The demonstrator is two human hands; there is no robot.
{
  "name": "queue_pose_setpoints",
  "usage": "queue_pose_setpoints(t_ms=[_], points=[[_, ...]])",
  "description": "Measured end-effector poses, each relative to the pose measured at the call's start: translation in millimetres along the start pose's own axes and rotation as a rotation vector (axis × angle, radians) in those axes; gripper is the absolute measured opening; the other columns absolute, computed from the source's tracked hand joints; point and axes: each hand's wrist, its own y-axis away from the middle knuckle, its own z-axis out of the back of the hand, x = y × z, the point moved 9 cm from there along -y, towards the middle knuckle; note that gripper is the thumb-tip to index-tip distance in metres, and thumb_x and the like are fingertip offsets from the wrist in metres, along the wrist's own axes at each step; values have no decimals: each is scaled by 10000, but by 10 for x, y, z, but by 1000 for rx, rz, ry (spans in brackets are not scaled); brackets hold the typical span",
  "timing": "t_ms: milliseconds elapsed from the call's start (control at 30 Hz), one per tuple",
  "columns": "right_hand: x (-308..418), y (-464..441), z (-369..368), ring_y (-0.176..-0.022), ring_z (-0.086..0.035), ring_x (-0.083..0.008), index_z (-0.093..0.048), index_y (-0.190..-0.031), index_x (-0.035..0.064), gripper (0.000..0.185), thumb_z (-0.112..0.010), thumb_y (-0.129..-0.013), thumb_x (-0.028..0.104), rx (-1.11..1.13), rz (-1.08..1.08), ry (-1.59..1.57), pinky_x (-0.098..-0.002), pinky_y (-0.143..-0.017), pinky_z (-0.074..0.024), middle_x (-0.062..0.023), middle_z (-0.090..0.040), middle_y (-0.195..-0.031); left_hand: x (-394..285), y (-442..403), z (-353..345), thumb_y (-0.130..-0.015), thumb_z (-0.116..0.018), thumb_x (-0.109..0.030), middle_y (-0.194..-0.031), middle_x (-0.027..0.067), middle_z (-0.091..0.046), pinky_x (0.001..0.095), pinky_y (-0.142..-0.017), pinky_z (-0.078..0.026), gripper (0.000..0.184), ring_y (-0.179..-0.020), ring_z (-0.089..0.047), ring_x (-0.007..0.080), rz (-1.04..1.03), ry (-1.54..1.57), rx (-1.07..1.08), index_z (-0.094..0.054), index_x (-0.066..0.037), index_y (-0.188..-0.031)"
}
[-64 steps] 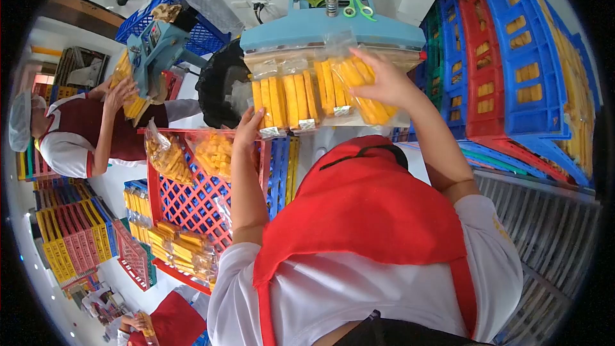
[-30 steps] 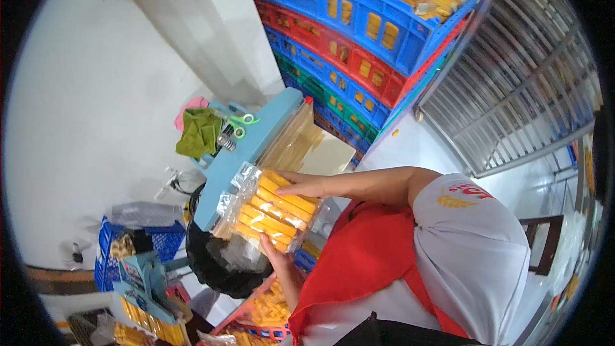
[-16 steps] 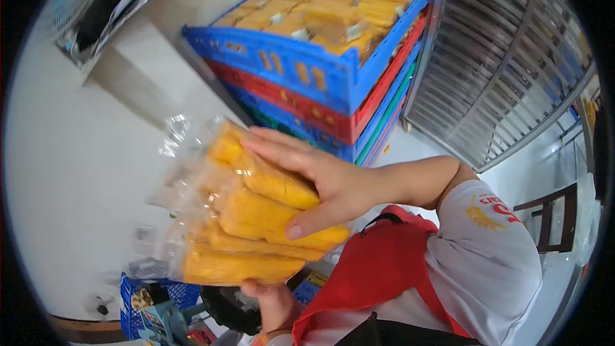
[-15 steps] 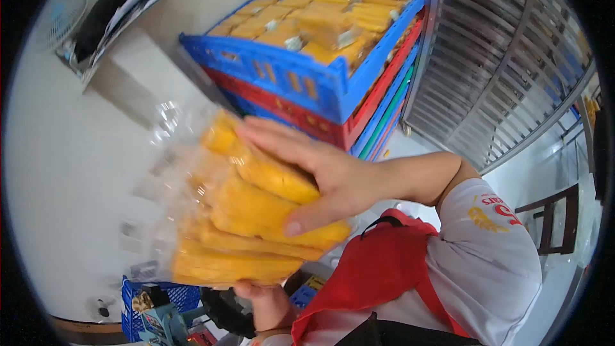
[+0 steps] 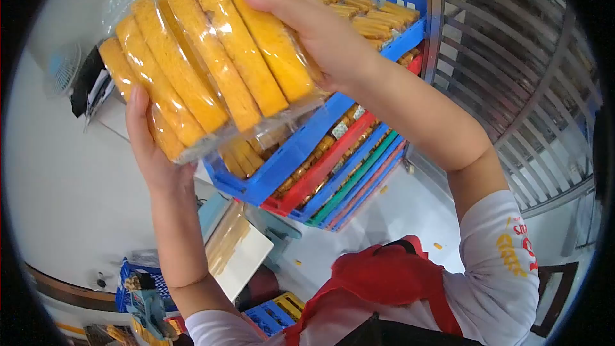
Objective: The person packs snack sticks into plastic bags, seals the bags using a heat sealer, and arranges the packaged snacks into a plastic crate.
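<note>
A row of yellow bread sticks in clear plastic packs (image 5: 211,45) is held up at the upper left, pressed between my two hands. My left hand (image 5: 155,138) grips the lower left end, its thumb lying along the front of the packs. At the other end my right hand (image 5: 320,35) clasps the row, with the thumb over the top front and the other fingers hidden behind. Beyond them stands a blue crate (image 5: 282,154), partly covered by the packs, with more of the same packs (image 5: 378,22) inside.
Red, blue and green crates (image 5: 333,182) are stacked under the top one. A metal slatted rack (image 5: 500,51) stands at the right. Below left are a white board (image 5: 246,253), a blue basket (image 5: 122,285) and a dark chair (image 5: 564,288) at far right.
The packs have been raised and turned, so the sticks now run steeply. My left hand has come up from beneath to the left end; my right hand has moved up with the packs.
</note>
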Motion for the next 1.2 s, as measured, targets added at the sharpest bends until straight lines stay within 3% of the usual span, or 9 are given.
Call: queue_pose_setpoints(t_ms=[133, 300, 567, 667, 833, 900, 967, 1200], points=[[-59, -321, 404, -898, -563, -181, -439, -1096, 12, 397, -526, -808, 271, -46, -7, 7, -294, -780, -465, -103, -551, -985, 176, -502, -54, -866, -381, -314, -1169, 135, -459, 362, -880, -403, 459, -1035, -495, 227, 72, 1, 65, -350, -1, -1200], [-556, -686, 853, -920, -568, -213, -462, -1122, 35, 430, -461, -830, 350, -112, -343, 12, -354, -791, -463, -118, -552, -1059, 592, -851, 158, -855, -422, -288, -1145, 138, -482, 366, -878, -403, 442, -1027, -501, 237, 137, 108, 21, -374, 6, -1182], [-1369, -1238, 1662, -946, -556, -221, -459, -1138, 64, 420, -427, -845, 364, -92, -543, -45, -369, -811, -449, -119, -543, -1081, 1285, -1439, 729, -841, -451, -312, -1089, 124, -525, 369, -839, -426, 435, -978, -532, 232, 268, 82, -160, -418, -8, -1150], [-1719, -1197, 1826, -967, -543, -218, -466, -1130, 69, 419, -408, -851, 377, -103, -744, -91, -391, -823, -435, -96, -548, -1078, 1580, -1411, 1065, -828, -463, -353, -1073, 119, -539, 380, -825, -435, 447, -958, -543, 237, 388, 26, -332, -446, -29, -1137], [-2182, -1312, 2008, -912, -569, -214, -509, -1075, 80, 391, -428, -842, 383, 6, -904, -126, -397, -773, -462, -78, -563, -1055, 1752, -1302, 1281, -835, -403, -435, -1073, 120, -541, 392, -849, -423, 488, -961, -541, 252, 671, -136, -490, -452, -65, -1150], [-2330, -1393, 2044, -891, -577, -220, -528, -1031, 74, 391, -447, -828, 398, 90, -966, -71, -403, -752, -470, -86, -574, -1027, 1842, -1375, 1449, -838, -372, -458, -1081, 122, -537, 397, -855, -418, 505, -980, -531, 254, 697, -124, -477, -451, -72, -1154], [-2462, -1494, 2051, -888, -578, -225, -535, -1002, 61, 374, -489, -809, 378, 157, -983, -125, -412, -744, -472, -94, -582, -1004, 1883, -1338, 1563, -810, -371, -506, -1108, 105, -522, 448, -843, -388, 540, -999, -506, 271, 719, -109, -541, -477, -88, -1135], [-2733, -1629, 2153, -855, -589, -240, -510, -1034, 5, 361, -594, -741, 199, 186, -1036, -99, -390, -725, -496, -139, -573, -984, 1938, -1161, 1656, -826, -374, -453, -1070, 96, -544, 432, -845, -397, 478, -989, -516, 246, 669, -83, -716, -493, -88, -1109]])
